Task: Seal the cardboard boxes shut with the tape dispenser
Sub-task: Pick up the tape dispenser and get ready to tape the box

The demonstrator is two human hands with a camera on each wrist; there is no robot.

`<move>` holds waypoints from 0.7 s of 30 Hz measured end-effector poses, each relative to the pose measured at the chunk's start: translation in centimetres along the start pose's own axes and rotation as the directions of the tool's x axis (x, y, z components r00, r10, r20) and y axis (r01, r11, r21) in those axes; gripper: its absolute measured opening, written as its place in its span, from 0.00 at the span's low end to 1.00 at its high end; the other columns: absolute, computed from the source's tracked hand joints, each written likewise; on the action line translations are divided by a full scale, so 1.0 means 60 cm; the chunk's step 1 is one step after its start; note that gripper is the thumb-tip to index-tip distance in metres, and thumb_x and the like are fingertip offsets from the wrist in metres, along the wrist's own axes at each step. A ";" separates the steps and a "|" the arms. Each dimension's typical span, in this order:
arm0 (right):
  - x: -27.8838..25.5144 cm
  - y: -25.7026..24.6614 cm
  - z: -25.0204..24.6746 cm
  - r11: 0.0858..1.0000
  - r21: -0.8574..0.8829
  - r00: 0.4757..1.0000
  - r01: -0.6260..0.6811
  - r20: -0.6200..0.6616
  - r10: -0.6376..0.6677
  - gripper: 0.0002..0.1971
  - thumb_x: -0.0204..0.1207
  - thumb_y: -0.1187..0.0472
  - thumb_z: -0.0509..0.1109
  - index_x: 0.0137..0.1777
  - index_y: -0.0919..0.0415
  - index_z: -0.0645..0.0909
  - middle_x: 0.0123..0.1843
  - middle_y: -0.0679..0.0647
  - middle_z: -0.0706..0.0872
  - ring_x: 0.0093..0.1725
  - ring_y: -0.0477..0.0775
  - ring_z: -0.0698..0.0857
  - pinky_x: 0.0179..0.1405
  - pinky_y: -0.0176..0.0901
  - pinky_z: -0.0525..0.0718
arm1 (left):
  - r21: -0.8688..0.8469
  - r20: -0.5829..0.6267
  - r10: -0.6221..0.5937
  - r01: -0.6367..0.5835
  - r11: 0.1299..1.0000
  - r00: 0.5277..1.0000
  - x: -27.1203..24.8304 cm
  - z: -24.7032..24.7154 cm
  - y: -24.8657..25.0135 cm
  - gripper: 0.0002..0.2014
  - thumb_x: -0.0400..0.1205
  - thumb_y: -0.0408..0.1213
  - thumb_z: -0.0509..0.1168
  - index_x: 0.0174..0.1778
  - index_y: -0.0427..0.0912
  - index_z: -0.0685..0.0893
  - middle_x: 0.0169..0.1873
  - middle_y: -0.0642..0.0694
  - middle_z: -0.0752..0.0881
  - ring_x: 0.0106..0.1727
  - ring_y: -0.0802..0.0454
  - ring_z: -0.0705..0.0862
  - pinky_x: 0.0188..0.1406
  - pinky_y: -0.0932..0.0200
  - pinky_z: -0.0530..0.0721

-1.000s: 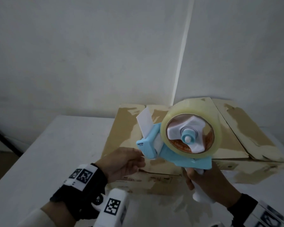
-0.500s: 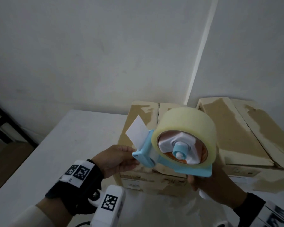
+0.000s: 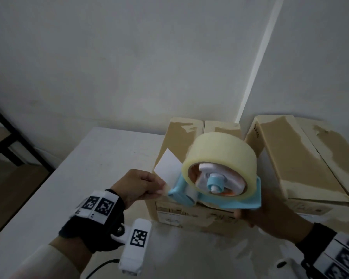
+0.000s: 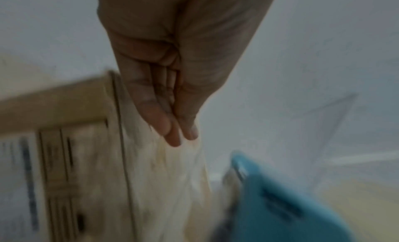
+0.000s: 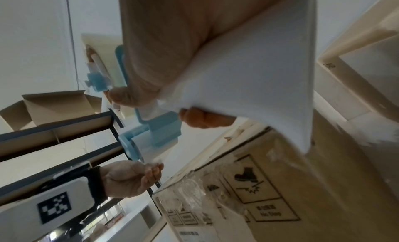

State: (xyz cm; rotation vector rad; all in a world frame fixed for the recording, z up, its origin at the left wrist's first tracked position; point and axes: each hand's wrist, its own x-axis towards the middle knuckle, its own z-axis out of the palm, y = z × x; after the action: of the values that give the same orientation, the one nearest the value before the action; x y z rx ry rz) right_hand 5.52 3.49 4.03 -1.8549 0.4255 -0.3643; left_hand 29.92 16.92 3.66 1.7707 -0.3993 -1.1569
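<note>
A blue tape dispenser (image 3: 220, 198) with a thick roll of pale clear tape (image 3: 220, 152) hangs in the air above the front of the left cardboard box (image 3: 175, 141). My right hand (image 3: 250, 216) grips its white handle (image 5: 248, 75) from below. At the dispenser's front, my left hand (image 3: 159, 186) pinches the loose tape end (image 4: 179, 168) between thumb and fingertips (image 4: 172, 138). A white flap (image 3: 167, 168) sticks up from the dispenser's nose. A second cardboard box (image 3: 290, 158) lies to the right; both box tops show torn, peeled patches.
Both boxes sit on a white table (image 3: 89, 168) against a pale wall. A dark metal shelf frame (image 3: 8, 137) stands beyond the table's left edge, and in the right wrist view an open cardboard box (image 5: 54, 105) rests on it.
The dispenser has tilted and come lower over the left box's front. My left hand has come up to its nose and now pinches the tape end.
</note>
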 end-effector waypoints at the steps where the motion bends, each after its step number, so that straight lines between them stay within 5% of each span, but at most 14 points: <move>1: -0.001 0.001 -0.004 1.000 0.011 1.000 -0.001 0.005 0.000 0.17 0.66 0.61 0.74 0.27 0.33 0.83 0.26 0.38 0.87 0.24 0.34 0.82 0.23 0.23 0.76 | -0.002 -0.021 0.006 -0.006 1.000 1.000 0.000 -0.010 -0.003 0.06 0.76 0.21 0.66 0.33 0.29 0.82 0.27 0.39 0.85 0.22 0.58 0.85 0.24 0.69 0.85; 6: -0.006 -0.003 -0.014 1.000 0.006 0.998 -0.010 0.064 0.010 0.06 0.57 0.48 0.79 0.29 0.35 0.84 0.27 0.39 0.87 0.23 0.37 0.81 0.21 0.32 0.79 | 0.011 0.014 0.010 -0.010 1.000 1.000 -0.008 -0.030 -0.018 0.05 0.76 0.25 0.67 0.35 0.32 0.82 0.20 0.46 0.86 0.22 0.60 0.85 0.23 0.71 0.83; 12: 0.010 -0.010 -0.019 0.999 -0.034 0.994 0.014 0.104 -0.011 0.10 0.64 0.54 0.77 0.30 0.34 0.84 0.26 0.37 0.86 0.23 0.36 0.81 0.22 0.30 0.78 | 0.046 -0.076 0.039 -0.035 0.998 0.996 0.001 -0.068 -0.024 0.05 0.75 0.27 0.70 0.33 0.33 0.84 0.21 0.46 0.88 0.24 0.59 0.86 0.26 0.70 0.84; 16: 0.032 -0.018 -0.014 0.998 -0.064 0.986 0.016 0.168 -0.005 0.25 0.70 0.68 0.72 0.30 0.30 0.82 0.24 0.33 0.85 0.26 0.32 0.83 0.26 0.20 0.75 | 0.060 -0.076 0.007 -0.002 0.998 0.997 0.003 -0.076 -0.036 0.04 0.75 0.29 0.69 0.35 0.34 0.85 0.22 0.47 0.88 0.24 0.60 0.87 0.26 0.71 0.84; 21: 0.041 -0.018 -0.009 0.991 -0.136 0.986 0.023 0.168 0.000 0.13 0.69 0.57 0.73 0.35 0.32 0.82 0.33 0.34 0.88 0.32 0.33 0.85 0.31 0.23 0.78 | 0.006 -0.093 -0.006 0.007 1.000 0.996 0.010 -0.078 -0.048 0.07 0.77 0.32 0.68 0.35 0.34 0.84 0.21 0.47 0.87 0.24 0.62 0.86 0.25 0.72 0.84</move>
State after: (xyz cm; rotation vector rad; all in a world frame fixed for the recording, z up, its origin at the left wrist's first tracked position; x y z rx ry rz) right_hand 7.56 2.24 5.29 -2.0047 0.3317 -0.1882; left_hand 33.53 20.44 1.43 1.8248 -0.3425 -1.0742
